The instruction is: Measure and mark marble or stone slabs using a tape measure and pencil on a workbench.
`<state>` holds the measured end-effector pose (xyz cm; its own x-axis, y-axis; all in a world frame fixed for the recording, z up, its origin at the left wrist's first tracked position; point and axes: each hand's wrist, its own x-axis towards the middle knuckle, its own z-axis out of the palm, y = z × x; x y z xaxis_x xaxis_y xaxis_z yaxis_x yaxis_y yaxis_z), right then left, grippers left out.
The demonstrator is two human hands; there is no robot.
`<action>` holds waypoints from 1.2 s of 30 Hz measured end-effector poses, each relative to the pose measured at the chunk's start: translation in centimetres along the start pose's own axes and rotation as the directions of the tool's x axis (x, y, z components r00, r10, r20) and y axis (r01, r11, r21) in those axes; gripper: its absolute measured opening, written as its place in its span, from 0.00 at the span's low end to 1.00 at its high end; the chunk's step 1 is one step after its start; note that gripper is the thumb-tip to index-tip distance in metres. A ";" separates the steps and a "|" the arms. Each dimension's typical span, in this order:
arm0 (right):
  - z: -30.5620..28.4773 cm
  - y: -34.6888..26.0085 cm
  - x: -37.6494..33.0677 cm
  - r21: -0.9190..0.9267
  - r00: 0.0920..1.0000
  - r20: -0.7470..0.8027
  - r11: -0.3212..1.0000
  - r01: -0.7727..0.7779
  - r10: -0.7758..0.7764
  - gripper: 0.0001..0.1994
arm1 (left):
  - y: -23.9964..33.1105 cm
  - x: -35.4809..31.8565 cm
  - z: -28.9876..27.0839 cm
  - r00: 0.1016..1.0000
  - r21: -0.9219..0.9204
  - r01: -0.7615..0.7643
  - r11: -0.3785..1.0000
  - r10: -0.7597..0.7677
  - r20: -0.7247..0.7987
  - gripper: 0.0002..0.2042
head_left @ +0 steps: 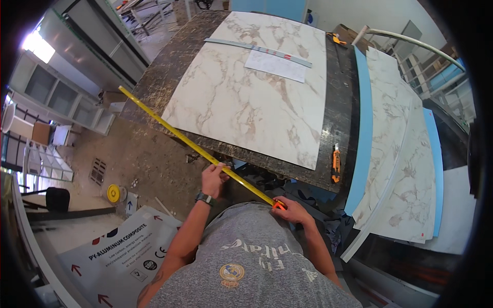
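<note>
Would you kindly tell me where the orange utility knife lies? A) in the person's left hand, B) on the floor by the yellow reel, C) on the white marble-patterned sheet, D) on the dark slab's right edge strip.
D: the orange utility knife rests on the dark slab, right of the white marble-patterned sheet.

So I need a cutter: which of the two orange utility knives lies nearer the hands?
The orange utility knife on the dark slab's near right edge, beside the blue board. The other knife lies at the far end, well beyond the right hand holding the tape measure.
</note>
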<state>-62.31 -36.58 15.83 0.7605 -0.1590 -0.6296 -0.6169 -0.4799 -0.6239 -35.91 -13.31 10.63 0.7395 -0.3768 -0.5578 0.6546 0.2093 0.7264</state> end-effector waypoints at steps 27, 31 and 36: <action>0.0 1.2 -0.8 0.015 0.996 0.046 0.997 -0.079 0.078 0.31 | -3.6 1.3 -2.1 0.999 0.024 -0.040 0.999 0.041 -0.035 0.03; 0.1 1.6 -0.9 0.006 0.991 0.087 0.995 -0.100 0.099 0.30 | -3.3 1.3 -2.6 0.999 -0.044 -0.016 0.999 0.014 -0.041 0.02; 0.5 3.7 -1.3 0.002 0.996 0.040 0.997 -0.077 0.077 0.29 | -0.4 2.2 -3.9 0.986 0.002 -0.112 0.994 0.111 -0.120 0.03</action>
<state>-65.66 -37.73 14.16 0.7021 -0.1609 -0.6937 -0.6740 -0.4648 -0.5743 -33.90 -10.67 7.53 0.8211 -0.2399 -0.5179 0.5676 0.2480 0.7851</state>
